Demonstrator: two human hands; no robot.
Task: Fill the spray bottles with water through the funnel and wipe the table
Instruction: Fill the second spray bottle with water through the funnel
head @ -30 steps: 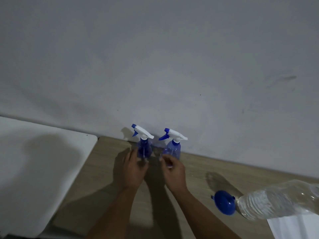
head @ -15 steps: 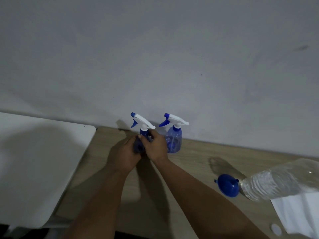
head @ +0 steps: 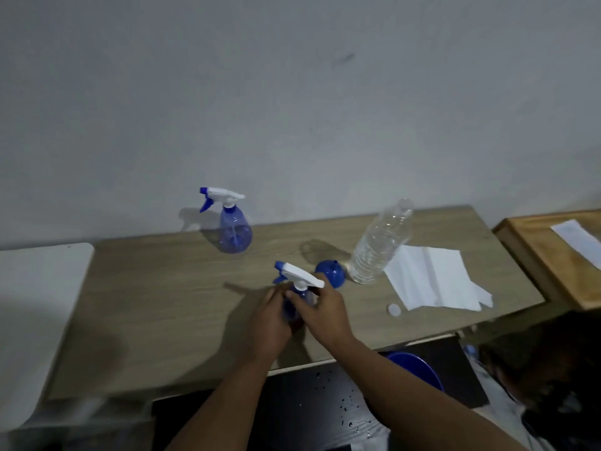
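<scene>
1 spray bottle [head: 294,297] has been brought to the middle of the table [head: 156,307], where it is held upright between both hands. The body is wrapped by the left hand [head: 270,323], fingers curled closed around it, apparently to keep it from turning. The neck, just under the white trigger head, is pinched by the fingertips of the right hand [head: 320,312], a hold that suits unscrewing the head before filling.

The blue funnel [head: 330,273] and the uncapped water bottle [head: 379,244] stand just beside the work, within easy reach; a small white cap [head: 393,309] and paper towels [head: 432,278] lie to the right for wiping.

Compared with 0.5 s ago, the held bottle has been drawn away from the wall, and bottle 2 [head: 232,227] is left alone there.
</scene>
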